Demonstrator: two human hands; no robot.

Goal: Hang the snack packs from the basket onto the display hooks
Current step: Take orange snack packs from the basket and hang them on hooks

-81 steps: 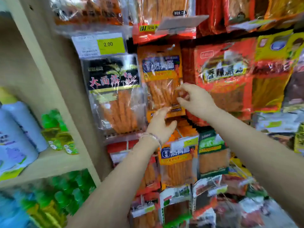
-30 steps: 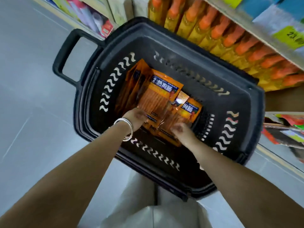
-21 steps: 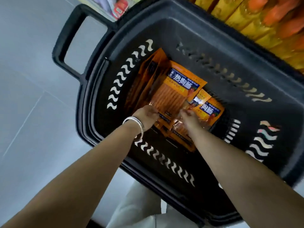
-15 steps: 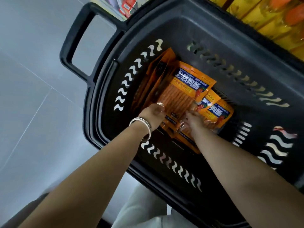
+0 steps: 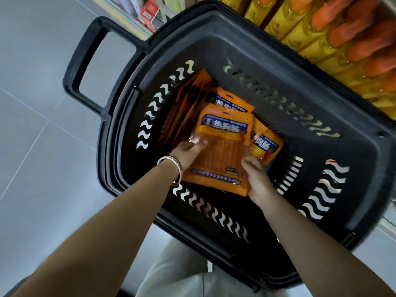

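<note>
Person is bending over the basket (image 5: 353, 146), which is sitting on the grey tiled floor (image 5: 32, 157) beside a low shelf of orange-capped bottles (image 5: 342, 35).

Left hand (image 5: 188, 151), bracelet (image 5: 171, 166) at the wrist, is pinching the left edge of the top pack (image 5: 222, 151) with curled fingers. Right hand (image 5: 256, 179) is gripping the same pack at its lower right edge. Holding it by both sides is probably keeping the slippery film flat and peeling it cleanly off the ones below.

Top pack is lying face up, header end pointing away from the person, over the rest of the snack packs (image 5: 266, 144) in the basket's floor; a few are standing on edge against the left wall. The header end is being left free, likely so its hang hole can meet a hook.

Display hooks are not showing in this view. Judging the step as pick-up, with several packs waiting to be hung.
</note>
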